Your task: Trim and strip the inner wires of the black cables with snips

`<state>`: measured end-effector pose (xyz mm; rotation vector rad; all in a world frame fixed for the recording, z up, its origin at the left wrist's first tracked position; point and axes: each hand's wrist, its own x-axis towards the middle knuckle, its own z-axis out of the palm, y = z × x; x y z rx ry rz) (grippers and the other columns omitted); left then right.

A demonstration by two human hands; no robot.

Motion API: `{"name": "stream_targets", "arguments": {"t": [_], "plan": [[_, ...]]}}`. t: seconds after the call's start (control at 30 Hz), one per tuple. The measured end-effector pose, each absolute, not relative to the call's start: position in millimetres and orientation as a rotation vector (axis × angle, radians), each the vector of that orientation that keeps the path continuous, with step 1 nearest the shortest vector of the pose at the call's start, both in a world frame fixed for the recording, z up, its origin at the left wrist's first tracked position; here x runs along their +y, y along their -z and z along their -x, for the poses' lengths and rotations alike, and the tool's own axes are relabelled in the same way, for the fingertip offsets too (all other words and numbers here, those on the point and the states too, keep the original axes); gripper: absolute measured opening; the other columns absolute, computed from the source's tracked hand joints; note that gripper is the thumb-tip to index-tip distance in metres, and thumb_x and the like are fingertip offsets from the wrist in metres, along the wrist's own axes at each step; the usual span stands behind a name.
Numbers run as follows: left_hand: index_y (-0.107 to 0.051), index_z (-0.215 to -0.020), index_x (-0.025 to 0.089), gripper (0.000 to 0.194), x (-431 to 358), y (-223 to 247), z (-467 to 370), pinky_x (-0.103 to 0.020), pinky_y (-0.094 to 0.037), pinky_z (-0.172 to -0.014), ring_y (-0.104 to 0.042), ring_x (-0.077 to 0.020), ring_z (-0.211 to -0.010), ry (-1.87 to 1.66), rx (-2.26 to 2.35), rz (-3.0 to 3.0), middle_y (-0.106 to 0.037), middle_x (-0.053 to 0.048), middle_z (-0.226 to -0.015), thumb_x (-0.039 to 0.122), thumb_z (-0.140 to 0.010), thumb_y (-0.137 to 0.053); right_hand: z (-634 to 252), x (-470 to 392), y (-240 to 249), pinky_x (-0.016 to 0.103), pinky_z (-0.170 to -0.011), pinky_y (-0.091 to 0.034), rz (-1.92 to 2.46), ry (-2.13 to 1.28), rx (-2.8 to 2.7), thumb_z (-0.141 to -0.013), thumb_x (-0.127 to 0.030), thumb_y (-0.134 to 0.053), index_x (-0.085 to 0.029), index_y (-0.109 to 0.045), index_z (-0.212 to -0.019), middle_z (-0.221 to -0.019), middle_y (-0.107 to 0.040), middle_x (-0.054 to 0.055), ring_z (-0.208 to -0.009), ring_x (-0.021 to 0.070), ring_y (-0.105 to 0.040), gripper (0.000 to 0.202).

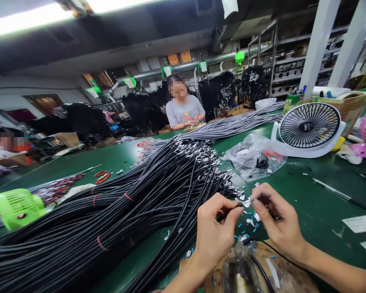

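My left hand [215, 228] pinches a black cable near its end, thumb against forefinger. A short whitish tip [247, 202] sticks out of that cable towards my right hand [280, 221]. The thumb and forefinger of my right hand are closed at this tip, and something small and dark shows under its curled fingers, too hidden to name. Left of my hands lies a large heap of black cables [134, 207] with stripped white ends. White scraps [250, 221] and small blue bits lie on the table below my fingers.
A worn wooden block [280, 260] with a dark fixture [240, 270] sits before me. Beyond my hands are a clear plastic bag [247, 162] and a white fan [309, 126]. A green fan [18, 207] stands left. A co-worker [184, 106] sits across the table.
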<state>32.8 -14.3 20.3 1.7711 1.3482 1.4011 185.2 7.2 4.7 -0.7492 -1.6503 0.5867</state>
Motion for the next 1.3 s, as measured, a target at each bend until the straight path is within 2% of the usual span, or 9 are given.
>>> {"name": "stream_targets", "arguments": {"t": [0.17,0.37,0.57,0.7,0.83,0.93,1.1,1.2,1.3], "plan": [[-0.062,-0.068,0.013,0.012,-15,-13,-30,-0.021,-0.038,-0.054,-0.051,-0.0111,-0.057,-1.609,1.328,-2.112,-0.057,-0.001,-0.062,0.007,-0.078,-0.059,-186,13,-10,0.022,-0.047,-0.035,0.939,-0.937,-1.692,-0.082,-0.036,-0.057,-0.017,-0.057,-0.085,-0.065,-0.047,-0.002,-0.054,0.0114,-0.041,0.019],[-0.064,-0.079,0.012,0.014,-17,-10,-32,-0.021,-0.04,-0.058,-0.054,-0.0122,-0.063,-1.495,1.293,-2.178,-0.059,-0.004,-0.07,0.005,-0.082,-0.052,-187,12,-9,0.025,-0.053,-0.039,0.882,-0.841,-1.713,-0.081,-0.026,-0.06,-0.016,-0.058,-0.067,-0.063,-0.054,0.001,-0.058,0.0134,-0.048,0.017],[-0.058,-0.06,0.013,0.035,-17,-25,-32,-0.022,-0.026,-0.046,-0.038,-0.0094,-0.049,-1.087,1.178,-1.767,-0.045,0.001,-0.054,0.032,-0.088,-0.049,-195,9,-14,0.025,-0.054,-0.038,0.636,-0.697,-1.845,-0.082,-0.015,-0.058,-0.015,-0.062,-0.068,-0.064,-0.058,0.003,-0.059,0.0132,-0.052,0.014],[-0.048,-0.054,0.014,0.048,-13,-25,-29,-0.021,-0.017,-0.039,-0.024,-0.0053,-0.04,-0.875,0.889,-1.435,-0.034,0.005,-0.046,0.054,-0.08,-0.052,-197,13,-19,0.025,-0.052,-0.036,0.524,-0.928,-1.815,-0.081,-0.027,-0.063,-0.015,-0.063,-0.065,-0.061,-0.055,0.002,-0.056,0.0126,-0.048,0.02],[-0.045,-0.051,0.015,0.052,-12,-21,-25,-0.021,-0.015,-0.037,-0.02,-0.0037,-0.035,-0.728,0.658,-1.345,-0.033,0.006,-0.042,0.059,-0.078,-0.054,-194,13,-19,0.024,-0.051,-0.035,0.425,-1.366,-1.683,-0.072,-0.042,-0.07,-0.015,-0.063,-0.061,-0.059,-0.053,0.0,-0.055,0.0114,-0.046,0.03],[-0.053,-0.052,0.013,0.05,-12,-24,-23,-0.021,-0.022,-0.04,-0.031,-0.0065,-0.04,-0.811,0.681,-1.45,-0.041,0.003,-0.046,0.056,-0.078,-0.056,-192,15,-16,0.023,-0.048,-0.033,0.473,-1.641,-1.562,-0.062,-0.051,-0.074,-0.015,-0.059,-0.059,-0.055,-0.049,-0.002,-0.052,0.0105,-0.043,0.038],[-0.062,-0.063,0.014,0.023,-12,-29,-22,-0.023,-0.032,-0.053,-0.044,-0.0122,-0.057,-1.191,1.013,-1.841,-0.051,0.0,-0.061,0.031,-0.079,-0.062,-193,23,-11,0.019,-0.037,-0.018,0.618,-1.735,-1.525,-0.067,-0.05,-0.069,-0.016,-0.055,-0.062,-0.048,-0.039,-0.007,-0.04,0.0053,-0.024,0.038],[-0.062,-0.067,0.015,0.017,-12,-25,-25,-0.023,-0.033,-0.055,-0.047,-0.0133,-0.06,-1.205,1.146,-1.979,-0.053,-0.001,-0.065,0.022,-0.082,-0.058,-194,25,-14,0.02,-0.041,-0.028,0.733,-1.521,-1.59,-0.069,-0.045,-0.07,-0.016,-0.054,-0.06,-0.049,-0.04,-0.007,-0.044,0.0074,-0.033,0.035],[-0.062,-0.073,0.014,0.02,-10,-18,-29,-0.022,-0.031,-0.05,-0.043,-0.0111,-0.054,-1.239,1.214,-1.732,-0.05,0.001,-0.062,0.028,-0.084,-0.055,-194,19,-17,0.026,-0.059,-0.042,0.928,-1.018,-1.709,-0.082,-0.042,-0.058,-0.016,-0.062,-0.072,-0.065,-0.058,0.0,-0.061,0.0143,-0.052,0.028]]}}
